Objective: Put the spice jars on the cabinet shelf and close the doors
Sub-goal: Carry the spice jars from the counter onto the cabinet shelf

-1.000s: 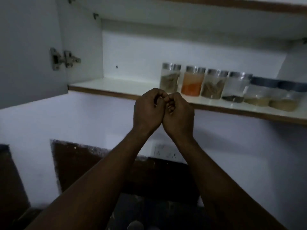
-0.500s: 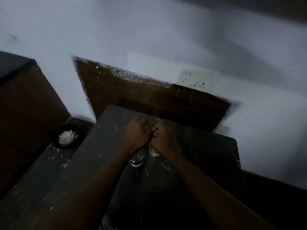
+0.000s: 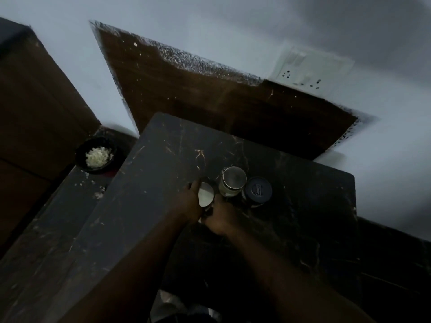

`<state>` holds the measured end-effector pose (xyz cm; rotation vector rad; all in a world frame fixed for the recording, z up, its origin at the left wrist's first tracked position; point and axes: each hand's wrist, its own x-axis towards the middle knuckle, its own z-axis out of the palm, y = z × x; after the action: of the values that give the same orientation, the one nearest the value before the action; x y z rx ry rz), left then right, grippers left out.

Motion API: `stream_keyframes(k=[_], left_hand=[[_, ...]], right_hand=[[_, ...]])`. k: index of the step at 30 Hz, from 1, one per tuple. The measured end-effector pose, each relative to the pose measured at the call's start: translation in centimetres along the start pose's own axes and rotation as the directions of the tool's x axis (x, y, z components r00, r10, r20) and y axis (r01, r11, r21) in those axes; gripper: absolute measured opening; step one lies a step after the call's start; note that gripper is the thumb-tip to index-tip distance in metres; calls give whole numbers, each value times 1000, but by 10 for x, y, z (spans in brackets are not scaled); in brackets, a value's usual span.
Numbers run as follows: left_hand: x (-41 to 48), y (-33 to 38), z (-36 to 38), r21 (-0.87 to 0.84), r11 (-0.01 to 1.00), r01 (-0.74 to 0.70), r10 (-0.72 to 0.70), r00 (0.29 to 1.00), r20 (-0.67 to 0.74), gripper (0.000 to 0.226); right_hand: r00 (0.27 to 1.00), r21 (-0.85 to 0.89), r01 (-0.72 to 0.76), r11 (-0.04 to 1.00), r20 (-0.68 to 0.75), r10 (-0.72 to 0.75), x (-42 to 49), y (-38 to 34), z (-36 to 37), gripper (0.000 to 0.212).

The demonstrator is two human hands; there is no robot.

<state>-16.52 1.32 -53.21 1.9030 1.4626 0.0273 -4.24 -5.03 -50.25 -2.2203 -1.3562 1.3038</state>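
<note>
Three spice jars stand close together on the dark marbled counter, toward its middle. The nearest, a jar with a pale shiny lid, sits between both hands. The left hand is wrapped against its left side, fingers curled along the lid's edge and touching it. The right hand is cupped at the jar's near right side, low down; its fingers are bent inward, but whether they press on the jar cannot be told in the dim light. The jar's base is hidden, so whether it rests on the counter is unclear.

Just beside it, to the right, stands a glass jar with a metal lid, upright, pale contents visible through the wall. Next to that stands a jar with a dark blue lid, upright; the two look close enough to touch.

At the counter's left, on a lower ledge, a black bowl holds chopped white pieces. Behind the counter, a brown panel covers the white wall, with a socket plate above its right end.
</note>
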Motion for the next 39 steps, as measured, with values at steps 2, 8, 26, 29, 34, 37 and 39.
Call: stream_keyframes(k=[2,8,26,29,34,37,39], left_hand=[[3,-1,3,-14,1000,-22,22,999,-45,97],[-3,1,-6,-58,998,-33,26,993,-119,99],[-72,179,-257,-461,500,-733,257,634,-729,55],[-81,218,-312,-354,455,-817,335,525,-782,60],[-92,296,-392,-145,438,-887,350,317,-882,60],[-82,331,-424,-156,445,-882,351,332,-875,65],[-67,348,-437,-183,498,-848,348,389,-853,68]], right_hand=[[999,-21,0,1000,-39,-1,1,1,2,86],[991,-75,39,996,-123,-48,-5,1,0,83],[364,-18,759,651,-817,-447,-101,-182,-190,87],[240,-118,810,575,-827,-509,-125,-227,-242,73],[77,-265,830,491,-817,-572,-153,-291,-328,68],[70,-291,790,540,-831,-551,-157,-319,-370,64],[158,-248,759,602,-827,-539,-152,-330,-393,65]])
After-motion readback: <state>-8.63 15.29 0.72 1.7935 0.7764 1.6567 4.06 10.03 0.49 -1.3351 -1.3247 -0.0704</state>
